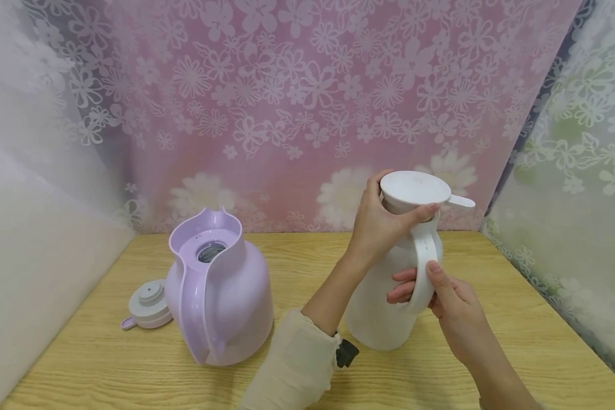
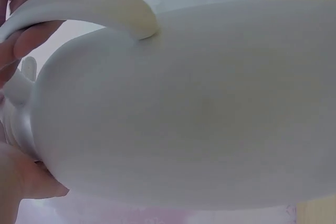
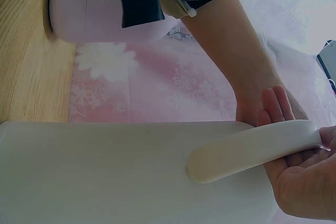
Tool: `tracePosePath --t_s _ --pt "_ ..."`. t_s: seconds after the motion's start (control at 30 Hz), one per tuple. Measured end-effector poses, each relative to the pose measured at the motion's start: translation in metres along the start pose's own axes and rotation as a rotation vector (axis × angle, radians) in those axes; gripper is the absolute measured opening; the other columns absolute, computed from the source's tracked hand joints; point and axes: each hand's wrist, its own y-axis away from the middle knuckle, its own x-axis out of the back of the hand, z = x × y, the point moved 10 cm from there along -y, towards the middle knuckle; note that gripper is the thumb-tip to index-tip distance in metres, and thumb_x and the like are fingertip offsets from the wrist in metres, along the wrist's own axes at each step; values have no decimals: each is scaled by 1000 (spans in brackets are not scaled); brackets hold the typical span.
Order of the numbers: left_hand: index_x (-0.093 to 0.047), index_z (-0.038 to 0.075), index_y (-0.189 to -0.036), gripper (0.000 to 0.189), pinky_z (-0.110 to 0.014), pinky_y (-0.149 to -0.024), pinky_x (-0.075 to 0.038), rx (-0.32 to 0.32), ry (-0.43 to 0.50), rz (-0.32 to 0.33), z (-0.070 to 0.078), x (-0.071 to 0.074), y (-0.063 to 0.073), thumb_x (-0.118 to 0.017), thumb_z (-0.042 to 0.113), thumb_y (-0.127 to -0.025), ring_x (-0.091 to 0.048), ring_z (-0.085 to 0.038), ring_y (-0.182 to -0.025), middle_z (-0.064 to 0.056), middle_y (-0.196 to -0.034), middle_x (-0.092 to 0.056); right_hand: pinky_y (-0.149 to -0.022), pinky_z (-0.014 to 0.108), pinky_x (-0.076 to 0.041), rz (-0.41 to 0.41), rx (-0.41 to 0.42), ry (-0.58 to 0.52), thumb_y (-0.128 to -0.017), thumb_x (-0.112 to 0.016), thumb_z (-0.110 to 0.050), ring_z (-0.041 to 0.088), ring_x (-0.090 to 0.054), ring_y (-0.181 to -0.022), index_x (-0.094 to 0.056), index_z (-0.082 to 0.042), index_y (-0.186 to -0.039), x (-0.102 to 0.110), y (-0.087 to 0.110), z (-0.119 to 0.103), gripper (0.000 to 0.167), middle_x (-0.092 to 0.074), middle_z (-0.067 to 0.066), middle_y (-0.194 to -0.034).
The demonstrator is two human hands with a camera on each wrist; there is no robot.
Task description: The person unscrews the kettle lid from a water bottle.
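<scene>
A white thermos jug (image 1: 384,313) stands on the table, its round white lid (image 1: 415,188) at the top with a tab pointing right. My left hand (image 1: 381,225) holds the lid from the left, thumb near its front rim and fingers round the far side. Whether the lid sits fully down in the neck is hidden. My right hand (image 1: 456,307) grips the jug's white handle (image 1: 424,273), thumb on the outside and fingers passing through the loop. The right wrist view shows those fingers beyond the handle (image 3: 247,150). In the left wrist view the jug's body (image 2: 184,114) fills most of the picture.
A lilac thermos jug (image 1: 243,302) stands on the left, its mouth uncovered. Beside it a grey and lilac lid (image 1: 150,304) lies upside down on the wooden table (image 1: 107,376). Flower-patterned curtains (image 1: 307,102) enclose the back and sides.
</scene>
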Motion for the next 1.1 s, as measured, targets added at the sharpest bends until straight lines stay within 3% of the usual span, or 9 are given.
tracePosePath --t_s 0.27,0.43,0.73,0.97,1.1 --pt "-37 19 -132 77 -23 -73 -46 -50 1 45 22 13 -5 -79 34 -70 -51 -7 -94 8 -114 -49 -79 27 -47 9 -10 10 -103 -18 -14 21 -64 -84 -56 17 -100 0 0 1 49 -67 12 -81" --pt "-36 18 -132 74 -24 -75 -46 -68 67 69 30 27 -1 -78 29 -72 -52 -7 -95 6 -112 -52 -80 26 -46 10 5 23 -103 -18 -13 22 -64 -84 -56 18 -100 1 0 -1 48 -67 13 -81" --pt "-34 15 -135 76 -30 -83 -45 -60 159 132 30 55 21 -76 23 -73 -51 -11 -99 4 -116 -49 -79 26 -46 10 4 42 -103 -18 -12 22 -63 -85 -57 16 -101 1 0 0 48 -67 14 -81" --pt "-35 18 -135 78 -36 -88 -42 -77 222 151 27 73 40 -75 38 -71 -48 -14 -107 2 -121 -47 -79 26 -45 16 4 60 -103 -18 -13 22 -63 -85 -57 15 -102 1 1 0 48 -67 14 -81" --pt "-34 15 -136 82 -39 -95 -36 -104 204 163 27 81 49 -75 43 -71 -45 -16 -111 -1 -125 -47 -80 26 -45 24 0 70 -103 -19 -13 21 -63 -86 -58 14 -102 2 1 0 48 -67 15 -81"
